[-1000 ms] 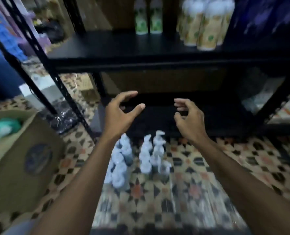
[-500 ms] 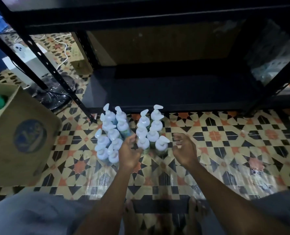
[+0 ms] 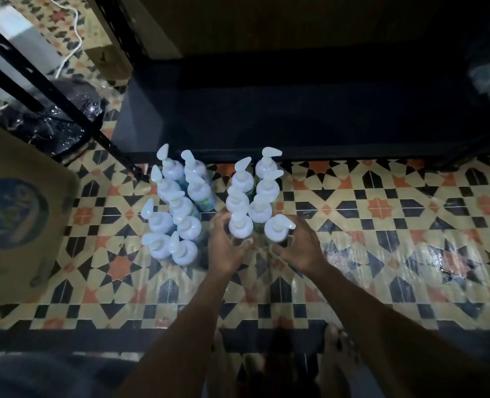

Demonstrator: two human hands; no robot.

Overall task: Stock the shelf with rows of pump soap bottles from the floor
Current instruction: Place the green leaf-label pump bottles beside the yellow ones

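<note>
Pump bottles: white pump heads, pale bodies, all upright on the floor (image 3: 381,208), in two clusters with a narrow gap between.
Left cluster (image 3: 180,206): two ragged rows, packed touching, nozzles mostly aimed up-left.
Right cluster (image 3: 259,209): two rows running toward the shelf (image 3: 266,116). Left hand (image 3: 226,248) curls round the near-left bottle (image 3: 240,226); right hand (image 3: 298,248) round the near-right bottle (image 3: 278,229).
Shelf: black, low board; its front edge lies just beyond the farthest bottles.
</note>
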